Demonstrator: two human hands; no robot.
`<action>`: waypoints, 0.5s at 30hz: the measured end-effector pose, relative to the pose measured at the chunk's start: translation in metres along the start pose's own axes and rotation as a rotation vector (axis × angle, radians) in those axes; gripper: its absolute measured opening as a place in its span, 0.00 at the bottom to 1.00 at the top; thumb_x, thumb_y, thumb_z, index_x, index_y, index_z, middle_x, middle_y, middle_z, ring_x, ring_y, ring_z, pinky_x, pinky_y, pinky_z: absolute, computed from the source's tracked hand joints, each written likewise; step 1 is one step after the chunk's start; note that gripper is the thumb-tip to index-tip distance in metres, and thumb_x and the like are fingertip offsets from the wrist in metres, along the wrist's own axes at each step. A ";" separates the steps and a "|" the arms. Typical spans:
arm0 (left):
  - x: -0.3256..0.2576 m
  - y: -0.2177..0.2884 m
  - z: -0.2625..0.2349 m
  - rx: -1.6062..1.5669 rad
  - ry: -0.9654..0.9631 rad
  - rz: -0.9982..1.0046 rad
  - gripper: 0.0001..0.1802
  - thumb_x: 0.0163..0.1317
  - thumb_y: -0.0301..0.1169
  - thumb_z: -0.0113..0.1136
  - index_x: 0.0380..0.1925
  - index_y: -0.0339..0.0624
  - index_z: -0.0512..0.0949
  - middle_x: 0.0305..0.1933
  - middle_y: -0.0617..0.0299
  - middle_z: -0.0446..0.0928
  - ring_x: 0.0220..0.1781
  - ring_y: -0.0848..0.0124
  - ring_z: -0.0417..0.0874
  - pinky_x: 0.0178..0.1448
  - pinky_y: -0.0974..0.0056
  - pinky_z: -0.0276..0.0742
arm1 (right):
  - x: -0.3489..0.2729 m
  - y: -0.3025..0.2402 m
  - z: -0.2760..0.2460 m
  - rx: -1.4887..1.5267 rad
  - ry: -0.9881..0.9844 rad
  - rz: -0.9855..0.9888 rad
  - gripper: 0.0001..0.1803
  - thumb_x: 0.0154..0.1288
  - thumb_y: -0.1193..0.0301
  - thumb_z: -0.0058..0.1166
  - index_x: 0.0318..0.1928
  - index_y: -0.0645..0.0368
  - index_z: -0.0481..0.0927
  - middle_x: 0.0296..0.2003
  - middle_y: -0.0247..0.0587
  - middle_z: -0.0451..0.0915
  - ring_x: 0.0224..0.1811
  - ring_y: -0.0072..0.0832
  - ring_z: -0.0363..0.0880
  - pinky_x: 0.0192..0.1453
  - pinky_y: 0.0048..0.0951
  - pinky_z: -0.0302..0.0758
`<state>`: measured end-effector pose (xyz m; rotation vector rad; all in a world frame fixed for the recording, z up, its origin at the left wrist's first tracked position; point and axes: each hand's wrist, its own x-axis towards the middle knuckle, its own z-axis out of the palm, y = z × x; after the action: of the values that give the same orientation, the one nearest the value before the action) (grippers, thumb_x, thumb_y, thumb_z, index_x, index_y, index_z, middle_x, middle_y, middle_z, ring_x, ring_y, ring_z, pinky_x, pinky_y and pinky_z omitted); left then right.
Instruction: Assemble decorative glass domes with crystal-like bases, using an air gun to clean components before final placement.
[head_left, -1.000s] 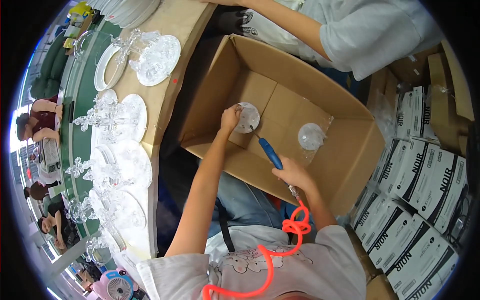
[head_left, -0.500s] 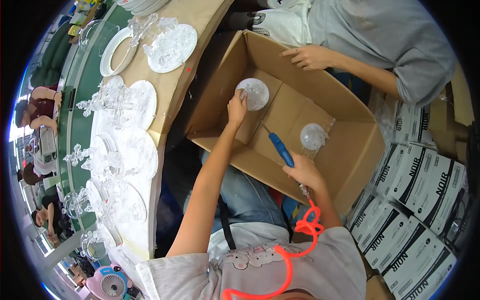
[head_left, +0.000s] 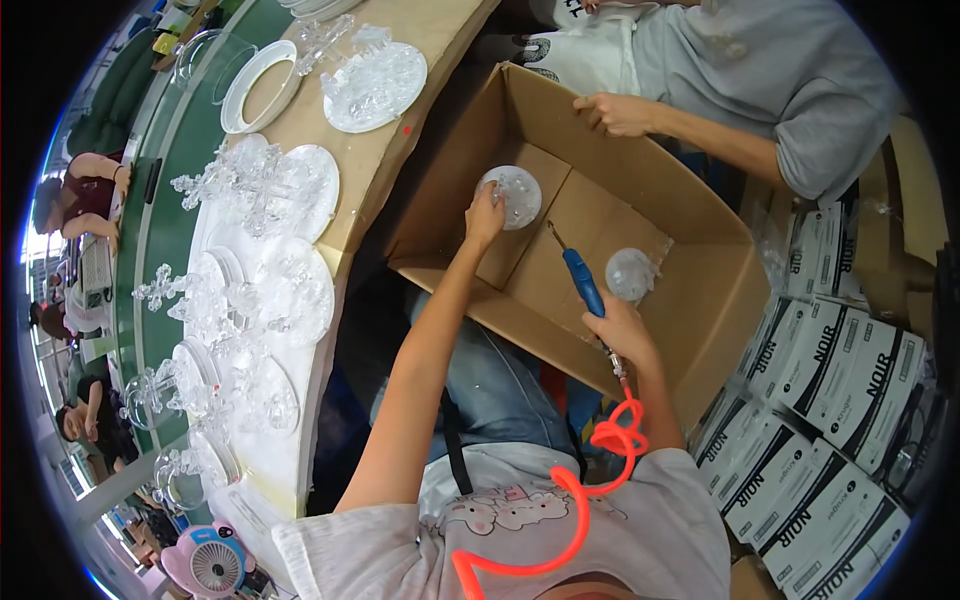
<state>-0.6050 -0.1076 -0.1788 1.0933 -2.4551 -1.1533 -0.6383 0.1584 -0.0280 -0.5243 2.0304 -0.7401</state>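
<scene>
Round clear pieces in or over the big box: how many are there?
2: one round piece held by the left hand, another round piece lying towards the right of the cardboard box. More may be hidden underneath.

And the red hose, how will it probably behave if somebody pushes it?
The red hose would probably bend easily, since it curls in loops. It likely springs back, given its coiled shape. Pushing it might nudge the connected blue tool.

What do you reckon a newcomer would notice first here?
Probably the bright orange-red coiled hose at lower centre, leading up to the blue tool in the right hand. Next, the open cardboard box mid-picture, against whose inside the left hand holds a round translucent piece.
</scene>
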 end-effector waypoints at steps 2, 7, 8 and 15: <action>-0.004 0.008 -0.005 0.005 -0.009 0.043 0.19 0.63 0.39 0.47 0.50 0.43 0.70 0.50 0.44 0.73 0.50 0.46 0.75 0.52 0.49 0.70 | -0.001 0.005 0.000 -0.017 -0.034 -0.014 0.20 0.52 0.62 0.49 0.44 0.59 0.73 0.19 0.46 0.77 0.24 0.39 0.79 0.32 0.38 0.72; -0.014 0.011 -0.015 0.023 -0.099 0.056 0.20 0.63 0.39 0.47 0.52 0.43 0.70 0.49 0.42 0.73 0.50 0.46 0.75 0.52 0.50 0.70 | -0.016 -0.007 -0.003 -0.016 0.016 -0.028 0.21 0.52 0.61 0.49 0.46 0.58 0.74 0.19 0.44 0.77 0.24 0.38 0.79 0.33 0.37 0.72; -0.017 0.010 -0.016 0.023 -0.094 0.057 0.20 0.63 0.39 0.47 0.52 0.43 0.70 0.49 0.42 0.73 0.50 0.46 0.75 0.52 0.50 0.70 | -0.019 -0.009 -0.002 -0.015 -0.010 -0.037 0.21 0.52 0.61 0.49 0.46 0.57 0.74 0.19 0.44 0.77 0.24 0.37 0.79 0.33 0.36 0.72; -0.027 0.006 -0.021 0.021 -0.137 0.169 0.19 0.62 0.39 0.48 0.50 0.44 0.71 0.49 0.46 0.74 0.49 0.47 0.75 0.52 0.48 0.69 | -0.030 -0.015 -0.002 -0.017 0.009 -0.042 0.20 0.52 0.62 0.48 0.45 0.58 0.75 0.20 0.43 0.77 0.24 0.33 0.80 0.33 0.33 0.73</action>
<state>-0.5791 -0.0976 -0.1577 0.8179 -2.6091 -1.1886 -0.6228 0.1659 0.0010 -0.5757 2.0414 -0.7523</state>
